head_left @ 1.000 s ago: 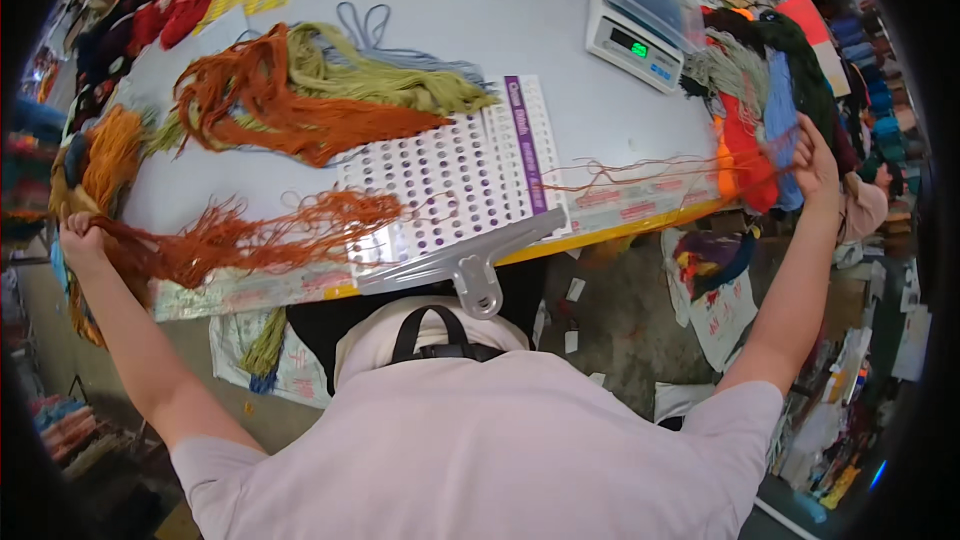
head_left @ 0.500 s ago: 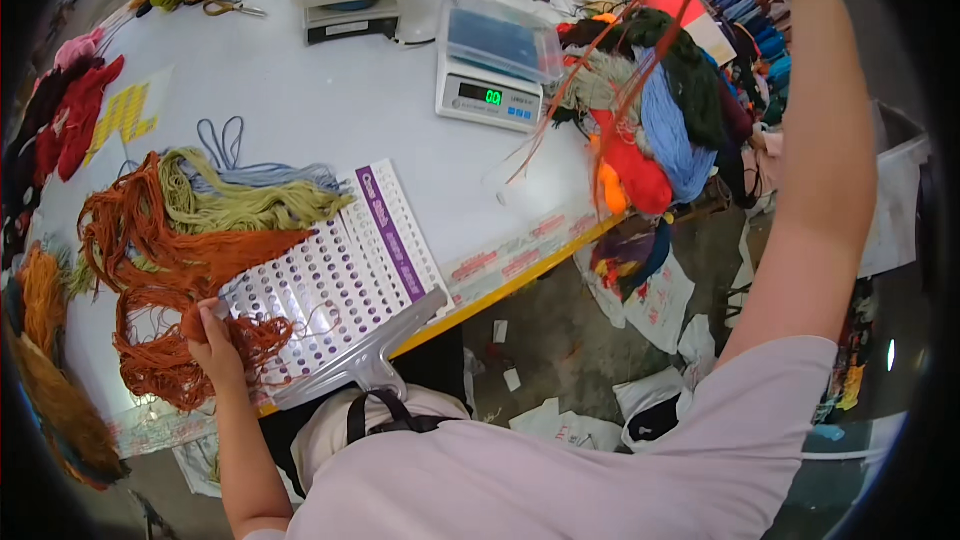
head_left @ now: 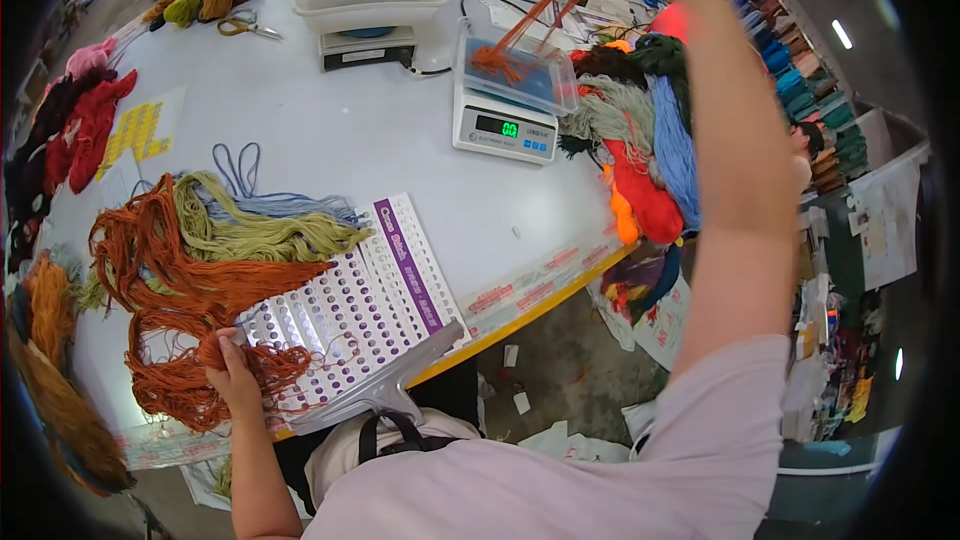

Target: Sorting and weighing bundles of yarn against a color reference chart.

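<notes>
We log a white table (head_left: 310, 130). Relative to the digital scale (head_left: 506, 132) on it, we find: left, a second scale (head_left: 366, 56), then scissors (head_left: 248, 27); right, heaped yarn (head_left: 624, 112); nearer us and left, a perforated card (head_left: 372, 290), rust yarn (head_left: 165, 385).

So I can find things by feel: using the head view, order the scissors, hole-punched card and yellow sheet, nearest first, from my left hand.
1. Hole-punched card: just right of your left hand.
2. Yellow sheet: farther off, ahead and left.
3. Scissors: farthest, almost straight ahead.
</notes>
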A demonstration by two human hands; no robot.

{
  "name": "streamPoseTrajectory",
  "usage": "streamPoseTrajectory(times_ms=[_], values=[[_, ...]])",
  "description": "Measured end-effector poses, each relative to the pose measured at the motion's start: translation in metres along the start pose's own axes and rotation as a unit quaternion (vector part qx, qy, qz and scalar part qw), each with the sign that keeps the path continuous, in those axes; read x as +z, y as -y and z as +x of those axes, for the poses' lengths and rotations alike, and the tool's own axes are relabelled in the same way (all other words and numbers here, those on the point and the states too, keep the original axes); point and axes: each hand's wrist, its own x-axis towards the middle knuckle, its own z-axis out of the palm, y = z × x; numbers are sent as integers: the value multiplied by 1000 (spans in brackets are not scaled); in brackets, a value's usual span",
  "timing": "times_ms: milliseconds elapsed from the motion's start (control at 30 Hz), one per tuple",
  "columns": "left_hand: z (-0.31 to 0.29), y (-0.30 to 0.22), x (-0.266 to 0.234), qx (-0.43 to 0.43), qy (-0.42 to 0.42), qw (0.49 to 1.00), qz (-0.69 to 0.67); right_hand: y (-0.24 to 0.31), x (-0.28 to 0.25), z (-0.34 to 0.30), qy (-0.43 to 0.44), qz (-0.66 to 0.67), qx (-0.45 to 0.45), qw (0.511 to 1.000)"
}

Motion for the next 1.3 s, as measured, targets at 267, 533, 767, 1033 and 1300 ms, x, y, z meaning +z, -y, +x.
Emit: streamPoseTrajectory(times_ms=[267,533,767,1033,1300], values=[[1,-4,3,4,12,1000,-10,-222,28,-194,-29,132,312,940],[0,-8,-1,10,14,999,-28,-254,31,-261,-191,282,401,850],[11,-45,1,-111,-31,986,-117,-261,47,-239,-176,197,368,892],[31,-76,-54,-105,-81,979,-153,-254,54,-218,-199,149,386,888],[19,-120,-46,-88,-20,982,-164,-284,59,-209,-213,124,309,919]])
